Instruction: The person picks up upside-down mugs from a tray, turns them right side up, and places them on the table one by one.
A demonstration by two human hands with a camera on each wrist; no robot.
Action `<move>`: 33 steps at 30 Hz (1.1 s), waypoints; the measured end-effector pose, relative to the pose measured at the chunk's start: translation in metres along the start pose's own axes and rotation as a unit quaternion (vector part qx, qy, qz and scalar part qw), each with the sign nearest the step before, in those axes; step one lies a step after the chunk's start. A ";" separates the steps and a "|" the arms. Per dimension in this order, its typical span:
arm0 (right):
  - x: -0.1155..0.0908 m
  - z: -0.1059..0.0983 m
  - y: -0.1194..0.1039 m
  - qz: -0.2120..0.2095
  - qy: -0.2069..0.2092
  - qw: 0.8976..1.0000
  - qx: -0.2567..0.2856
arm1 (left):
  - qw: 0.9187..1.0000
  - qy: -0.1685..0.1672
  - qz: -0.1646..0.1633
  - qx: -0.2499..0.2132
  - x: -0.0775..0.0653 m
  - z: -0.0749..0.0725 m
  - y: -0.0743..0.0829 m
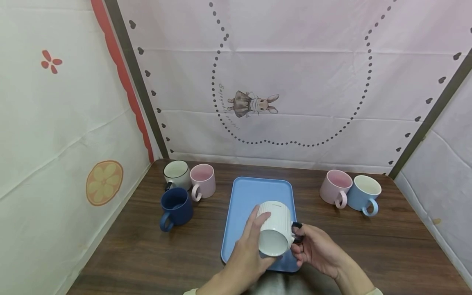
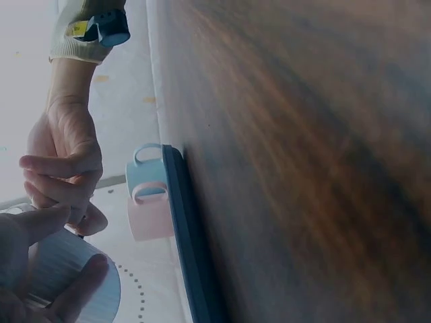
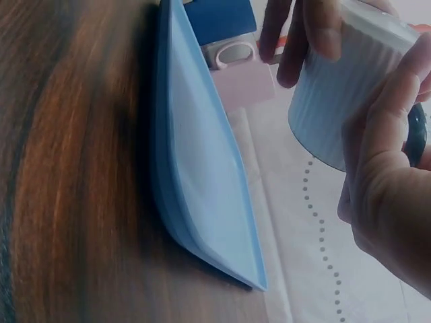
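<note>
Above the front part of a blue tray [image 1: 254, 190], a white ribbed mug [image 1: 276, 217] with a black handle is held tilted, its mouth facing the person. My left hand [image 1: 245, 254] grips the mug's body from the left, thumb beneath and fingers over the side. On the other side, my right hand [image 1: 322, 250] pinches the black handle [image 1: 297, 232]. In the right wrist view the mug [image 3: 337, 94] is raised off the tray [image 3: 209, 161], with the fingers of both hands around it. The left wrist view shows the mug [image 2: 57, 269] partly covered by fingers.
At the back left stand a white mug with a dark rim [image 1: 177, 174], a pink mug [image 1: 204, 182] and a dark blue mug [image 1: 178, 207]. Another pink mug [image 1: 333, 188] and a light blue mug [image 1: 363, 194] sit at the back right. Cloth walls border the wooden table [image 1: 147, 254].
</note>
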State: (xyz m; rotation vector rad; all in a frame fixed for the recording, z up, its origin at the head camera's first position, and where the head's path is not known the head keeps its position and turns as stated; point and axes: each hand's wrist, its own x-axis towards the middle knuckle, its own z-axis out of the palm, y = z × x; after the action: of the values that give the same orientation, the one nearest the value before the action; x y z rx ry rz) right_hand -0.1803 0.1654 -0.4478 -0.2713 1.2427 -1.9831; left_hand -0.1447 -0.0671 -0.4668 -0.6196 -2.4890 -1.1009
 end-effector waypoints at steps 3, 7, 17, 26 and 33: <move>-0.001 -0.001 0.000 -0.009 -0.001 1.000 -0.002 | 0.999 -0.026 -0.010 -0.031 0.000 -0.001 0.001; -0.003 -0.001 0.000 -0.011 0.018 1.000 -0.022 | 0.993 -0.066 -0.047 -0.090 0.002 -0.006 0.004; -0.006 -0.001 -0.001 -0.019 0.048 0.995 -0.085 | 0.946 -0.132 -0.184 -0.232 0.008 -0.014 0.007; -0.005 0.001 0.000 -0.014 0.048 0.993 -0.103 | 0.925 -0.151 -0.224 -0.267 0.013 -0.021 0.006; -0.004 0.002 0.001 -0.015 0.049 0.991 -0.126 | 0.921 -0.153 -0.204 -0.296 0.016 -0.021 0.002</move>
State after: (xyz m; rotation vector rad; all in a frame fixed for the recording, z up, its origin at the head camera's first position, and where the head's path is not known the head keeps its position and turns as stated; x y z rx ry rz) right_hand -0.1758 0.1666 -0.4467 -0.3217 1.5626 -1.8840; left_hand -0.1545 -0.0774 -0.4443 -0.4545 -2.6014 -2.1062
